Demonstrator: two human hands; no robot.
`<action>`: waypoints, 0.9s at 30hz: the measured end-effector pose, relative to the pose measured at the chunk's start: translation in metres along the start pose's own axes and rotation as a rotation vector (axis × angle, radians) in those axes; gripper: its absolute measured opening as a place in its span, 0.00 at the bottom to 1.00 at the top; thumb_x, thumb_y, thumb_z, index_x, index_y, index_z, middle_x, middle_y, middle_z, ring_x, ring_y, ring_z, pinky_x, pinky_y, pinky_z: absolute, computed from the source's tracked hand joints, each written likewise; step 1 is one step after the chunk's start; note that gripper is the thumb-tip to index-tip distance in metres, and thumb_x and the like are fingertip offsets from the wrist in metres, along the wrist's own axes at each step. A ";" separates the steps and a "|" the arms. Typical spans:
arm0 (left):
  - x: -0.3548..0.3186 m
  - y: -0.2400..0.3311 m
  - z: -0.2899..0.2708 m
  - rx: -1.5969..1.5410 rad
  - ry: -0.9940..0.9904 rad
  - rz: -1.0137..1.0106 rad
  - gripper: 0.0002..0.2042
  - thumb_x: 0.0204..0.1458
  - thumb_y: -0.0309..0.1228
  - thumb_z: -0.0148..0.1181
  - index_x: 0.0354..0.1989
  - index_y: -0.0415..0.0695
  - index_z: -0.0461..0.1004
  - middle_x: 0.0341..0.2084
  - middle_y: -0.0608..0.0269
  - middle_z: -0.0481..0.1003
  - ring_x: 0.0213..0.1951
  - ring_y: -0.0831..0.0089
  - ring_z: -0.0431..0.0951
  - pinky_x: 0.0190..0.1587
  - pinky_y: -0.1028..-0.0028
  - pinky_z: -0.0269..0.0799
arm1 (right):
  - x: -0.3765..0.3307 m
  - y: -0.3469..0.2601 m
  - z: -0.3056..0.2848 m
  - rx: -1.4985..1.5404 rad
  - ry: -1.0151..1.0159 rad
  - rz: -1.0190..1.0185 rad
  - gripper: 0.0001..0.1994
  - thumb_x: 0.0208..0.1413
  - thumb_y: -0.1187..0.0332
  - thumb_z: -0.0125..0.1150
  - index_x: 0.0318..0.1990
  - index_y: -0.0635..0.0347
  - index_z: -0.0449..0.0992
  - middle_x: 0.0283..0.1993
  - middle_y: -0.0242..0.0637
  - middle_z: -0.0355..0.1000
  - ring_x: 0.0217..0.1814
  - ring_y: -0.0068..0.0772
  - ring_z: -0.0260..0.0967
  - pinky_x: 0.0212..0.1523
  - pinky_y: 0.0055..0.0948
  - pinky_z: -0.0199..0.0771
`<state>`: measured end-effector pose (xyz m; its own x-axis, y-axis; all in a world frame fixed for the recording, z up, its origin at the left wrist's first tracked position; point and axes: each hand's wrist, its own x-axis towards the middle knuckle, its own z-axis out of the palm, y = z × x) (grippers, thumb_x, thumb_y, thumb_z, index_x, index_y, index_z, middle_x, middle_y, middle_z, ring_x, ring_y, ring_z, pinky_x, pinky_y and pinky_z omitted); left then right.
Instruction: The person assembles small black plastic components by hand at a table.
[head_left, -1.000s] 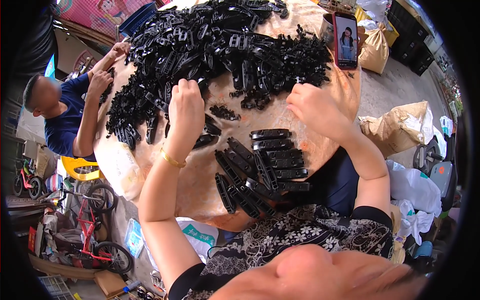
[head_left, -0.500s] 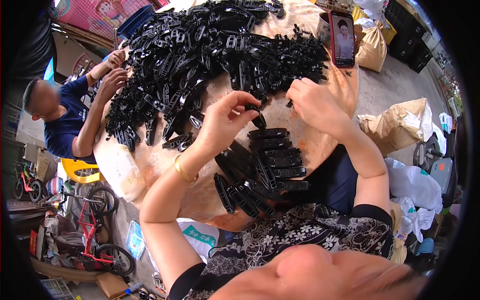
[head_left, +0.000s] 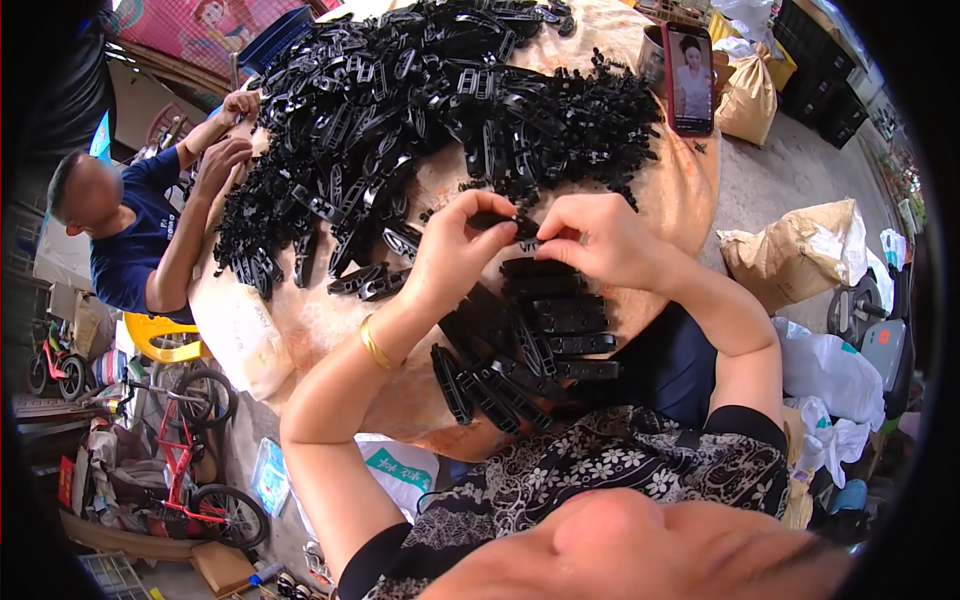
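My left hand [head_left: 450, 245] pinches a long, dark black plastic piece [head_left: 492, 221] between thumb and fingers, over the near-middle of the table. My right hand [head_left: 600, 240] is closed at the right end of that piece, thumb against forefinger. A small black plastic part is at its fingertips, mostly hidden by them. Just below both hands lie finished-looking black plastic pieces [head_left: 568, 316], stacked side by side in a row. More long black pieces [head_left: 490, 395] fan out to the left of that row, near the table's front edge.
A big heap of long black plastic parts [head_left: 370, 120] covers the far table, with small black parts [head_left: 610, 125] at its right. A phone [head_left: 690, 80] leans upright against a can. A co-worker [head_left: 140, 230] handles parts at the left. A white bag [head_left: 245, 345] lies on the tablecloth's left edge.
My right hand has come left and down from beside the small parts, meeting the piece in my left hand. My left hand has shifted only slightly. The co-worker's hands moved a little.
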<state>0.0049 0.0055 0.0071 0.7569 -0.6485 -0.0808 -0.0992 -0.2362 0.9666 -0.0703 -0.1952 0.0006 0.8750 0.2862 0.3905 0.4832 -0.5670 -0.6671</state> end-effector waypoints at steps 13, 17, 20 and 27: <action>-0.002 -0.006 0.012 -0.251 0.015 0.103 0.21 0.46 0.16 0.60 0.50 0.37 0.63 0.44 0.59 0.72 0.44 0.77 0.73 0.47 0.78 0.72 | 0.005 0.002 0.003 -0.057 0.286 -0.279 0.08 0.43 0.81 0.64 0.33 0.63 0.75 0.33 0.38 0.75 0.33 0.37 0.72 0.35 0.30 0.73; -0.002 -0.010 0.011 -0.436 -0.025 0.028 0.19 0.48 0.18 0.60 0.49 0.37 0.64 0.44 0.59 0.73 0.44 0.76 0.73 0.49 0.77 0.71 | 0.005 0.003 0.006 -0.060 0.303 -0.304 0.07 0.44 0.80 0.64 0.32 0.63 0.75 0.32 0.39 0.74 0.32 0.38 0.73 0.33 0.30 0.74; -0.004 -0.007 0.011 -0.567 -0.002 -0.007 0.17 0.50 0.20 0.60 0.49 0.38 0.65 0.44 0.59 0.74 0.44 0.75 0.74 0.50 0.76 0.71 | 0.003 0.002 0.007 0.018 0.347 -0.262 0.06 0.45 0.79 0.64 0.32 0.62 0.75 0.32 0.39 0.74 0.31 0.37 0.73 0.30 0.28 0.74; -0.004 -0.006 0.013 -0.625 -0.066 0.077 0.16 0.52 0.22 0.60 0.49 0.40 0.67 0.44 0.61 0.74 0.43 0.77 0.74 0.48 0.76 0.73 | 0.003 -0.004 0.006 0.014 0.482 -0.324 0.07 0.44 0.81 0.64 0.31 0.63 0.73 0.32 0.39 0.73 0.32 0.35 0.73 0.29 0.27 0.74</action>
<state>-0.0059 0.0003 -0.0018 0.7193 -0.6947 -0.0006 0.2590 0.2674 0.9281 -0.0692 -0.1871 0.0010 0.5711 0.0573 0.8189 0.7275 -0.4975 -0.4725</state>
